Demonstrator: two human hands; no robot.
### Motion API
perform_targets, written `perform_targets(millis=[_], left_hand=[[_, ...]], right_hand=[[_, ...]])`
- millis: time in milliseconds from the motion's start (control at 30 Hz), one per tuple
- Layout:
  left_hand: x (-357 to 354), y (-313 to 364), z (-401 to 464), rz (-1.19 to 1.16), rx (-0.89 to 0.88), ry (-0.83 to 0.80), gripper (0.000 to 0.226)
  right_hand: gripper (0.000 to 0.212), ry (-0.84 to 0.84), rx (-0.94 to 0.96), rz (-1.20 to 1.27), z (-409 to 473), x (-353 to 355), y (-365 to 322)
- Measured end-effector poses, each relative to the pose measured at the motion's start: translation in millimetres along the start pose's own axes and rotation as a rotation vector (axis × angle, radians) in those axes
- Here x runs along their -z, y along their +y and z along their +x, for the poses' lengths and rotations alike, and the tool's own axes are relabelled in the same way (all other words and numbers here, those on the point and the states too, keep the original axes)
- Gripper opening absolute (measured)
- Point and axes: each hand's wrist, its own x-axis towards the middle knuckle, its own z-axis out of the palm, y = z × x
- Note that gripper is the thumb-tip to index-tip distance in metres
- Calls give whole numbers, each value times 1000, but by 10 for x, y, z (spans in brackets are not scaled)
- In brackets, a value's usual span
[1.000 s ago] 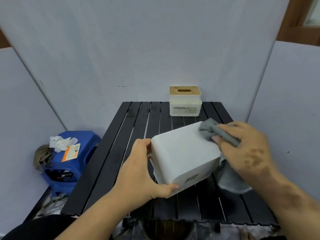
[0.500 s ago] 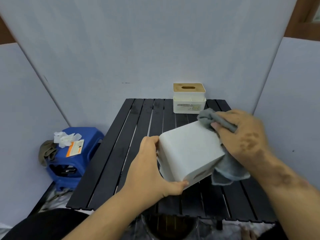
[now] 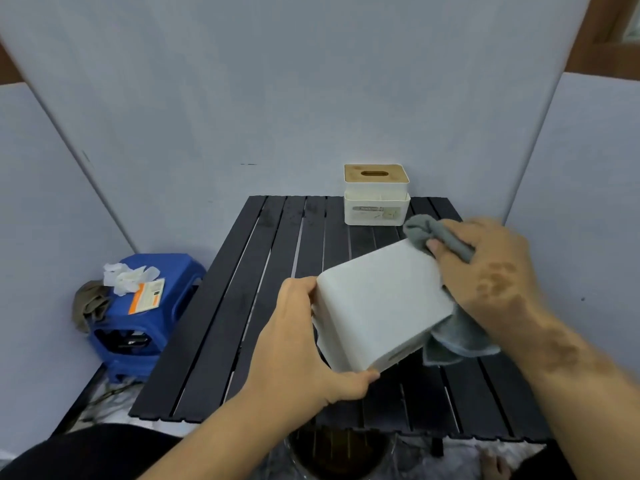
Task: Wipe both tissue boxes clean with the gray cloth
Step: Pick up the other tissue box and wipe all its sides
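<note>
Box sits tilted between both hands: left hand grips its near-left corner, right hand pinches cloth against its far-right side.

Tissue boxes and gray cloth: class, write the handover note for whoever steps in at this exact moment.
Left hand grips the white tissue box, tilted above the black slatted table.
Right hand holds the gray cloth against that box's right side.
Wooden-lidded tissue box stands at the table's far edge, untouched.
Done: wiping of the white box is under way.
Left: finish it, then wipe the wooden-lidded box.
</note>
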Motion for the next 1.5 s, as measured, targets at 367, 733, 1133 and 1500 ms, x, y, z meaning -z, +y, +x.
perform_targets(millis=[367, 733, 1133, 1500], left_hand=[[23, 44, -8, 40, -17, -5, 101], [-2, 34, -7, -5, 18, 24, 96], [4, 53, 8, -76, 92, 36, 95], [1, 48, 20, -50, 107, 31, 96]], right_hand=[[25, -14, 157, 193, -46, 22, -54], [27, -93, 382, 132, -293, -126, -326], [39, -219, 593, 69, -637, -158, -441], [39, -42, 459, -14, -607, -98, -216]])
